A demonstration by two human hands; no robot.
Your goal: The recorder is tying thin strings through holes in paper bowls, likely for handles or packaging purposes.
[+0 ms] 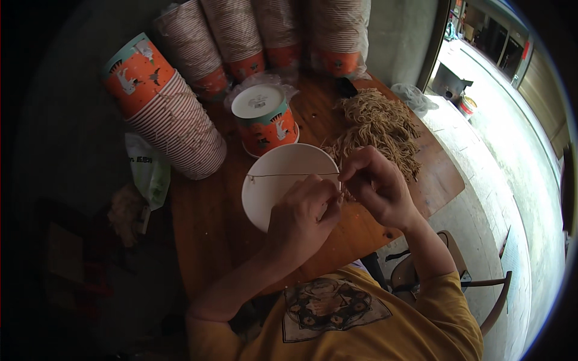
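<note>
A white paper bucket (283, 174) lies with its open mouth toward me on the brown wooden table (205, 228). A thin tan string (289, 175) runs straight across its mouth. My left hand (304, 216) grips the bucket's near rim and pinches at the string's right end. My right hand (376, 183) pinches the same string end at the rim, fingers closed. Just behind my right hand lies a heap of tan strings (376, 129).
An upside-down orange printed bucket (265, 120) stands behind the white one. Stacks of nested orange-and-white buckets (171, 114) lie at the table's left and back (241, 36). A wooden chair (475, 283) stands at my right, and a plastic bag (147, 171) hangs off the table's left edge.
</note>
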